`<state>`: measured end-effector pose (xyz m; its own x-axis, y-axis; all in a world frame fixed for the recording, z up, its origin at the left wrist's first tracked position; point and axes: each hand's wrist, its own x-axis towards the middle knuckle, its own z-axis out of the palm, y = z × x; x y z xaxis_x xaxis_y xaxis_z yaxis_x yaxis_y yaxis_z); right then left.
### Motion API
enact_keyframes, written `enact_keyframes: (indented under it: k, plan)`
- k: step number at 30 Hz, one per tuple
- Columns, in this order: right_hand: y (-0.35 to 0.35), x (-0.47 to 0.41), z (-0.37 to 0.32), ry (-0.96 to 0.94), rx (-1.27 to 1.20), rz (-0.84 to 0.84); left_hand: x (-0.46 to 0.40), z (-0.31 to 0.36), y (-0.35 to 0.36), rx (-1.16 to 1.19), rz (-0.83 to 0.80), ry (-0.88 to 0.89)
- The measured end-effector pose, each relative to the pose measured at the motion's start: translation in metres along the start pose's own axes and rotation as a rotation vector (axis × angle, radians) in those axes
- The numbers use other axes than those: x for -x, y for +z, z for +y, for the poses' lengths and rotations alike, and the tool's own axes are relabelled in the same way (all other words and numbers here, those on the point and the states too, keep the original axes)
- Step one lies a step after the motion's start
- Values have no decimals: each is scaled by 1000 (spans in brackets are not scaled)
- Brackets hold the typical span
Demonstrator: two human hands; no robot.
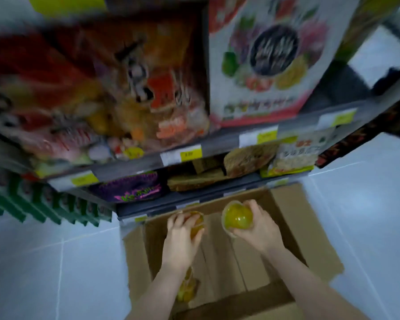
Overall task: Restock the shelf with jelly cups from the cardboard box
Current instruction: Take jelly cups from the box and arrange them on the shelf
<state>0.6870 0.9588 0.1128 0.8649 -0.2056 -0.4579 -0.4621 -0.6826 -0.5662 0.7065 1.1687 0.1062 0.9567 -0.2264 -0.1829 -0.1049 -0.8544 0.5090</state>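
Two jelly cups are held over the open cardboard box (pixel 314 229), which sits on the floor (pixel 367 204) right in front of the shelf (pixel 134 163). The right hand (pixel 258 229) is wrapped around a yellow jelly cup (pixel 237 218), so this grip is closed on the cup. The left hand (pixel 181 236) is closed over a second jelly cup (pixel 197 225), and most of that cup is hidden by the fingers. More yellow jelly cups (pixel 186 289) are seen low in the box, partly hidden by the left arm.

The step in hand looks like the lift from the box up to the shelf. It would be done best if each cup is kept snug in the palm and not squeezed hard, since a thin plastic cup can be dented. The cups should be carried clear of the box flaps and of the shelf edge with its yellow price tags (pixel 191 154). An empty spot on the shelf cannot be made out, because the picture is blurry there.

The right cup is tipped on its side. One round end is turned up toward the camera and a little to the left, and its long axis runs from that end back into the palm. It cannot be told if that end is the lid or the bottom. The way the left cup points cannot be told.
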Motion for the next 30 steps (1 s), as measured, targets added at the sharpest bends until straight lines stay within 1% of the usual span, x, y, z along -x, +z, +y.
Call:
enact_keyframes:
  k: [3, 6, 9, 11, 14, 17, 20, 23, 26, 28, 30]
  plan:
    - [-95, 52, -54, 9, -113, 56, -1, 73, -85, -12, 43, 160]
    - [-181, 101, -103, -7, -187, 142, 3, 147, -168, -36, 34, 310]
    - [-252, 149, -138, -57, -252, 243, 9, 212, -238, -23, 80, 392]
    - [-289, 176, -151, -115, -274, 280, 16, 248, -272, -9, 107, 440]
    - [-346, 205, -169, -186, -308, 318, 20, 297, -313, 3, 150, 542]
    - [-403, 223, -175, -272, -326, 417, 20, 349, -344, 28, 248, 631]
    - [-461, 238, -175, -341, -338, 507, 23, 404, -368, 46, 317, 673]
    - [-527, 253, -177, -417, -312, 570, 25, 461, -391, 61, 438, 712]
    - [-585, 275, -181, -505, -313, 600, 34, 509, -411, 84, 575, 743]
    - [-617, 286, -182, -548, -341, 616, 42, 539, -426, 114, 628, 772]
    - [-645, 296, -187, -584, -379, 620, 47, 565, -443, 93, 675, 829]
